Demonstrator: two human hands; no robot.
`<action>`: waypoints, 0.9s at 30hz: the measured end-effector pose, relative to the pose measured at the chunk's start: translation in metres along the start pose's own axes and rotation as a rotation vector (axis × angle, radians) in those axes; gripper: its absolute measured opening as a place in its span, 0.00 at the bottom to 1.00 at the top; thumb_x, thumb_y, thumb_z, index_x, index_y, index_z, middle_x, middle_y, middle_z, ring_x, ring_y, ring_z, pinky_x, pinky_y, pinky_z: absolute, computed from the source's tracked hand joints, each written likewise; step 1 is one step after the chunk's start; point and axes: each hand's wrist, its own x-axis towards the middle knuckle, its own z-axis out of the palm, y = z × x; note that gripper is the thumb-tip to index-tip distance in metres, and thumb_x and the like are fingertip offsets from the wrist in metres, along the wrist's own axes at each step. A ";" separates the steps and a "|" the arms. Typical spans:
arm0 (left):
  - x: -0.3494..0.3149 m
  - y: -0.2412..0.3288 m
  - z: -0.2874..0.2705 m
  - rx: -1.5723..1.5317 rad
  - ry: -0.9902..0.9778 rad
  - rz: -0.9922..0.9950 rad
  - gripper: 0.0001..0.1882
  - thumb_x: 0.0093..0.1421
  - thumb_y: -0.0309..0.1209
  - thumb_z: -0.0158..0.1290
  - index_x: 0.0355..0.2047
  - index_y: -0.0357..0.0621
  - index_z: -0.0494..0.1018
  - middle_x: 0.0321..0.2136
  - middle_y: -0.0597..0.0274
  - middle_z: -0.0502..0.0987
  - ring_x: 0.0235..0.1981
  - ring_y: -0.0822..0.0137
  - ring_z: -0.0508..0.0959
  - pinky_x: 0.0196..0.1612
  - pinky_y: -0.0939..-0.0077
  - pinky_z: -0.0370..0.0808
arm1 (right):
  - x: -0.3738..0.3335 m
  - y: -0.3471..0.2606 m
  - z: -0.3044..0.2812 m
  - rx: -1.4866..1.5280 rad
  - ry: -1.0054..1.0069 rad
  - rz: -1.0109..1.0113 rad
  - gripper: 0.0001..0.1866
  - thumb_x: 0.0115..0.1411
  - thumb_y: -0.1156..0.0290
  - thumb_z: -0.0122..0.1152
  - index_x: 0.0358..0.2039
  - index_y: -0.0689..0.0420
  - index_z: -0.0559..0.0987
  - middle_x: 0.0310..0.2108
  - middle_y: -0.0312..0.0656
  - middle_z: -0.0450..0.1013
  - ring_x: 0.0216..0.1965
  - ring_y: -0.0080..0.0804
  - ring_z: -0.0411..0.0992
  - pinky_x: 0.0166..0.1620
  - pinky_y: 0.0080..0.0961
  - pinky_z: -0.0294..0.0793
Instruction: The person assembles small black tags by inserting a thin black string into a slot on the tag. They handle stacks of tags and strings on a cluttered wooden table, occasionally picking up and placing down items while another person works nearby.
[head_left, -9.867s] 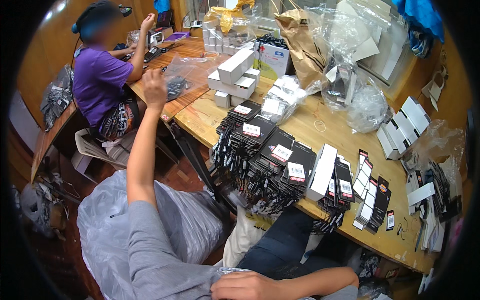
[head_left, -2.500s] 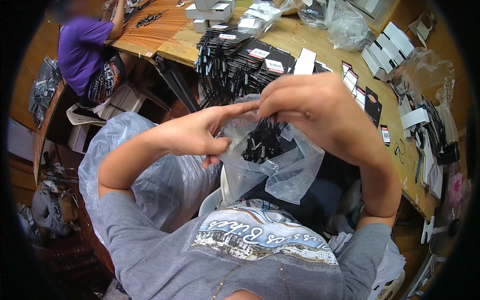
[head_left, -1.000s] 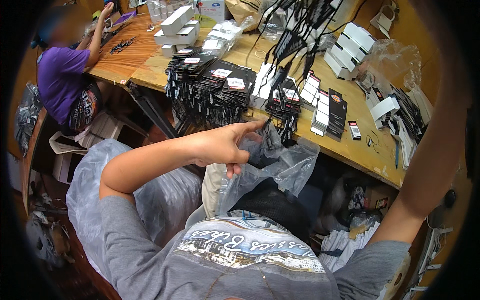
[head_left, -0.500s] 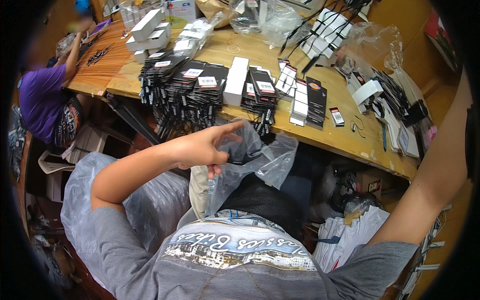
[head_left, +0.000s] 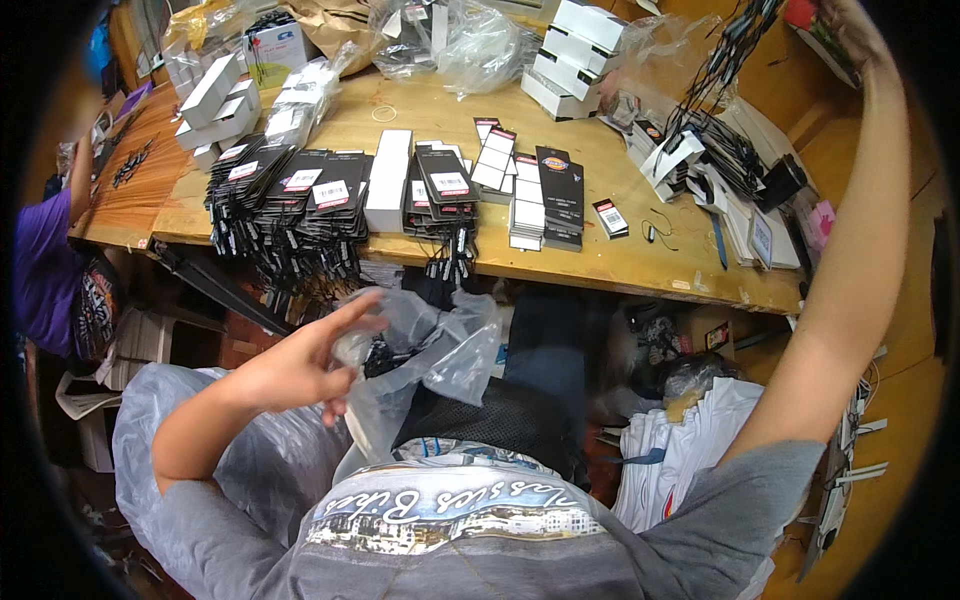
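My left hand (head_left: 310, 362) is held over my lap, its fingers apart, beside a clear plastic bag (head_left: 465, 350). Black corded pieces (head_left: 395, 352) show inside the bag's mouth. My right arm reaches up to the far right, and the right hand (head_left: 862, 38) is at the picture's upper edge with its fingers mostly cut off. Left of it hangs a bundle of black cords (head_left: 735, 55), its top out of view; whether that hand holds it cannot be made out. A red and green flat thing (head_left: 815, 30) shows right beside the hand.
On the wooden table (head_left: 400, 100) lie piles of black corded tags (head_left: 320, 180), a long white box (head_left: 390, 180), stacked white boxes (head_left: 565, 65) and a black card (head_left: 560, 200). A large filled plastic bag (head_left: 170, 430) stands left. A person in a purple shirt (head_left: 45, 270) sits far left.
My left hand has drawn back and its index finger is less stretched out. My right hand has come into view at the top. The black cords have shifted right, away from the white boxes.
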 end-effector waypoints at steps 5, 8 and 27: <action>-0.046 0.012 -0.002 0.000 0.084 0.065 0.39 0.42 0.13 0.37 0.55 0.44 0.36 0.51 0.47 0.51 0.15 0.74 0.71 0.15 0.85 0.70 | -0.010 0.117 -0.022 -0.025 -0.001 0.091 0.07 0.48 0.81 0.51 0.30 0.62 0.74 0.31 0.39 0.70 0.31 0.21 0.68 0.34 0.12 0.69; -0.078 0.014 0.001 -0.128 0.248 0.156 0.40 0.40 0.17 0.42 0.54 0.37 0.38 0.48 0.44 0.56 0.17 0.74 0.72 0.13 0.88 0.69 | -0.036 0.140 0.022 -0.013 -0.007 0.244 0.08 0.48 0.78 0.52 0.31 0.61 0.75 0.26 0.36 0.70 0.25 0.19 0.68 0.29 0.11 0.69; -0.215 0.071 -0.187 0.387 1.172 0.595 0.30 0.44 0.29 0.46 0.50 0.38 0.54 0.39 0.54 0.68 0.30 0.72 0.71 0.29 0.86 0.69 | -0.130 0.273 0.157 -0.253 -0.270 0.316 0.18 0.37 0.88 0.39 0.28 0.63 0.74 0.31 0.40 0.71 0.11 0.20 0.60 0.13 0.16 0.56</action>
